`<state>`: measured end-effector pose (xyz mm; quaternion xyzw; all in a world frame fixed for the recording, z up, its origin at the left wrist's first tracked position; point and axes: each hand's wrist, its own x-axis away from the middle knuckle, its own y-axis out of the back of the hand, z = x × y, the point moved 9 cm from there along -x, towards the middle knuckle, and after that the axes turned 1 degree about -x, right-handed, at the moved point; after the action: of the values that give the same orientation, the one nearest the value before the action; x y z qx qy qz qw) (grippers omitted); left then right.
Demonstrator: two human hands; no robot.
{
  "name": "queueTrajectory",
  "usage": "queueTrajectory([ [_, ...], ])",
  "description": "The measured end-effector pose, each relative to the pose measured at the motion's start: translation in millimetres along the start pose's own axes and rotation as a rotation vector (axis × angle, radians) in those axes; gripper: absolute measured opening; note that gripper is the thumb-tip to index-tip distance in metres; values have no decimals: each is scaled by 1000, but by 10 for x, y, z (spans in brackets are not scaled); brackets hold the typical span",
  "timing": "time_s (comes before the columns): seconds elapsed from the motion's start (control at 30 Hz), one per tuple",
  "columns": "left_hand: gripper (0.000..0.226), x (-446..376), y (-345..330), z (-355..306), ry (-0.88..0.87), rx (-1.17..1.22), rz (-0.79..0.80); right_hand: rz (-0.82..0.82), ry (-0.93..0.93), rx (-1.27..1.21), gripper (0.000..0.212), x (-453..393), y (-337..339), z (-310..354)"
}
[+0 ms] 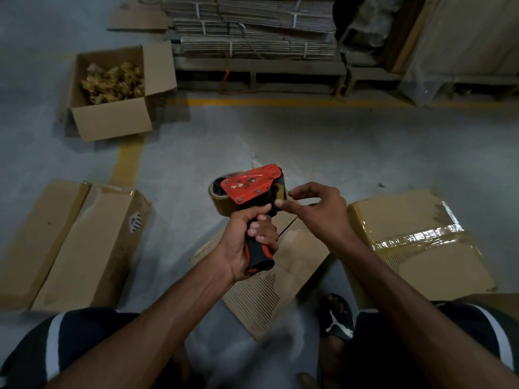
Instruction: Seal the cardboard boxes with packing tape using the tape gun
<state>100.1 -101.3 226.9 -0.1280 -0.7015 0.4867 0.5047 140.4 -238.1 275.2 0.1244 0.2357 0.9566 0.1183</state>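
Here, the left hand [247, 242] grips the red tape gun [250, 189] by its handle, head pointing far. The right hand [317, 211], fingers loosely curled, reaches from the right toward the tape end. A taped cardboard box [415, 237] lies near right.

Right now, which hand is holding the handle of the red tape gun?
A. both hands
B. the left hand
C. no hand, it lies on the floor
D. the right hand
B: the left hand grips the handle of the tape gun, while the right hand only reaches with its fingertips toward the front end.
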Motion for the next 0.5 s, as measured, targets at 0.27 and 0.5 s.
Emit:
queueTrajectory([
  [0.27,32,-17,2,1,21,19,-11,-164,-26,46,5,-50,181,-44],
  [0.5,30,-2,-27,51,63,-20,8,-64,8,73,11,-184,177,-64],
])
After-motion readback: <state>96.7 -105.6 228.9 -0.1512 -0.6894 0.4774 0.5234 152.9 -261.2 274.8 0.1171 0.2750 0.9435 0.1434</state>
